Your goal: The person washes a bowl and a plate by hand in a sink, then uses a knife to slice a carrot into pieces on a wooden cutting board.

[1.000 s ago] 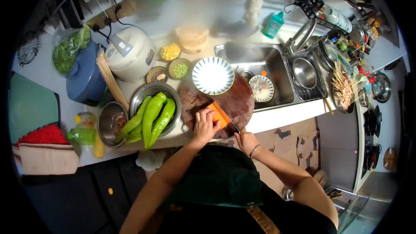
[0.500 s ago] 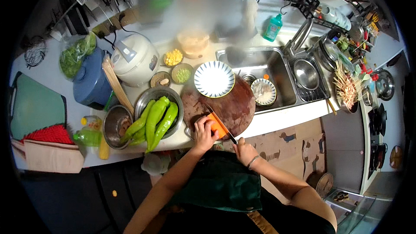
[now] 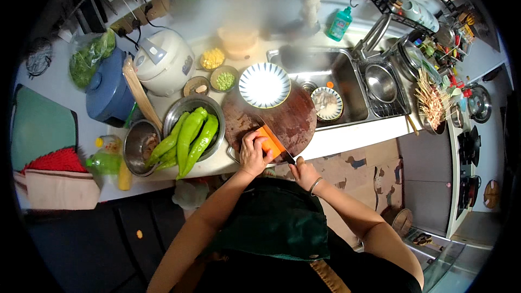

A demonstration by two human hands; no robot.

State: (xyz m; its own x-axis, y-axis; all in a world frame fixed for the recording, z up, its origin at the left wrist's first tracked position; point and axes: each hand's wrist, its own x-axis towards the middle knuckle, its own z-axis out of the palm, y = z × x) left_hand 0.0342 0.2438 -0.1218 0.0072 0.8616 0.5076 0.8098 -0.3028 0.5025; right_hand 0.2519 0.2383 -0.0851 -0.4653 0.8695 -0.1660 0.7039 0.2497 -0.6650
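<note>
Head: orange block [image 3: 273,144] beneath left grip [image 3: 253,153]

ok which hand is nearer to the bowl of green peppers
Left. The left hand holds the orange vegetable, just to the right of the pepper bowl; the right hand grips the knife, farther right.

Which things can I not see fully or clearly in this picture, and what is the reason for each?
All in the head view:
Carrot: the left hand covers part of it.
Knife: the right hand hides most of its handle.
Steel bowl: the peppers hide its bottom.
Tub: a hazy patch blurs it, so I cannot tell its contents.
Rack: the upper edge cuts it off.
</note>
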